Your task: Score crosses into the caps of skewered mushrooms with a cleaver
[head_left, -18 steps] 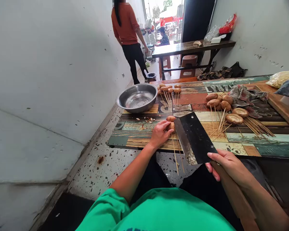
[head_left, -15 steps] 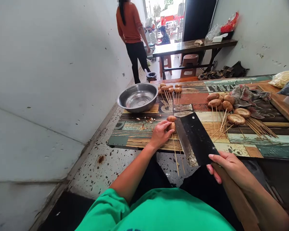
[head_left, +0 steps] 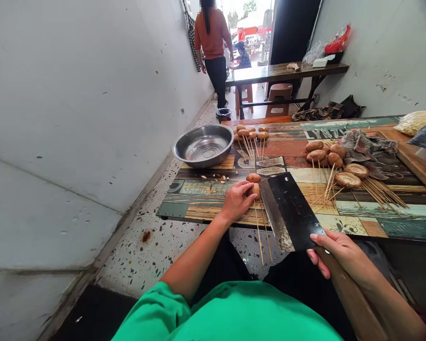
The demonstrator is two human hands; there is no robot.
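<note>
Around the wooden handle of a dark, broad cleaver (head_left: 294, 208), my right hand (head_left: 344, 253) is closed. The blade slants up and left, its pale edge beside the mushrooms near the table's front edge. My left hand (head_left: 236, 202) has its fingers curled on a brown mushroom cap (head_left: 255, 190). A second mushroom (head_left: 253, 177) sits just behind that one. Two thin bamboo skewers (head_left: 258, 232) run from this pair out over the table edge towards me. Whether the blade touches the mushroom I cannot tell.
A steel basin (head_left: 203, 146) stands at the left, with small scraps (head_left: 220, 178) before it. Skewered mushrooms (head_left: 246, 133) lie behind. At the right are more mushrooms (head_left: 315, 155), loose skewers (head_left: 383, 192), a rag (head_left: 358, 142) and a wooden board (head_left: 412, 156). A person (head_left: 213, 42) is near the doorway.
The person in the orange top has walked farther away towards the doorway. My cleaver has shifted slightly down and to the right in the picture. My left hand stays on the mushroom.
</note>
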